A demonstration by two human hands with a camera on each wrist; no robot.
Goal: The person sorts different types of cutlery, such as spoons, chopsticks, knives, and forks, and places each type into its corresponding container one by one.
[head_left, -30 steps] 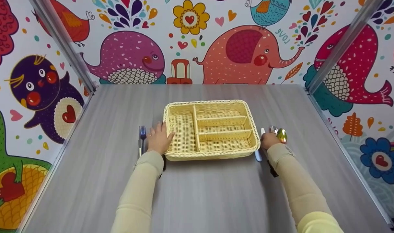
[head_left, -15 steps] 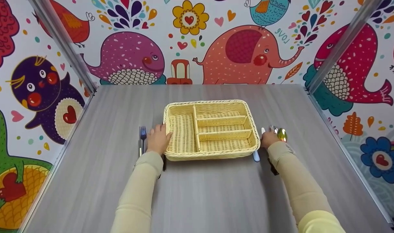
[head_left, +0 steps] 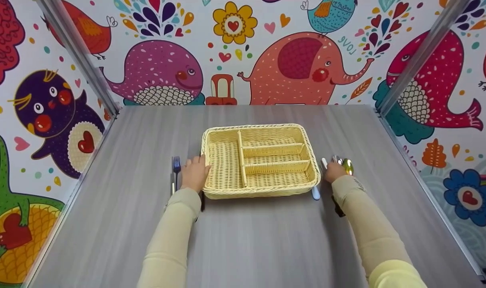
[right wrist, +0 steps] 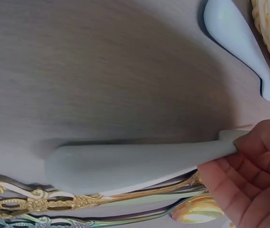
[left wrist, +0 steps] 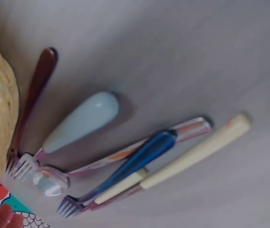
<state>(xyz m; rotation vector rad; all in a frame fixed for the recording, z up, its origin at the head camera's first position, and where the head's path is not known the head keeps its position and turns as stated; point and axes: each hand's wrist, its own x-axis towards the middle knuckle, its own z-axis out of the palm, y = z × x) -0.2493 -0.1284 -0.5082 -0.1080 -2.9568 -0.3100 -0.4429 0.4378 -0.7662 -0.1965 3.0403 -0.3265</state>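
Note:
My left hand [head_left: 194,173] rests at the left side of a pale wicker basket [head_left: 243,192] with dividers, thumb at its rim. My right hand [head_left: 335,173] pinches a white-handled knife [right wrist: 139,166] by the neck between thumb and fingers. In the right wrist view, its broad handle points away from the hand, over the ornate gold handle [right wrist: 30,195] of other cutlery. The far end of the knife shows beyond the fingers in the head view. Close to the basket lies another pale-blue handle [right wrist: 235,38]. A gold spoon [head_left: 348,166] lies right of my right hand.
Left of the basket are a blue fork [left wrist: 130,164], a brown fork [left wrist: 37,85], a white-handled fork [left wrist: 85,121], a spoon [left wrist: 52,181] and a cream-handled piece [left wrist: 197,156]. The grey table [head_left: 263,240] is enclosed by patterned walls with metal posts [head_left: 427,56].
My left hand has drawn its fingers back slightly along the basket's side. My right hand has shifted a little to the right, away from the basket. The basket stays put.

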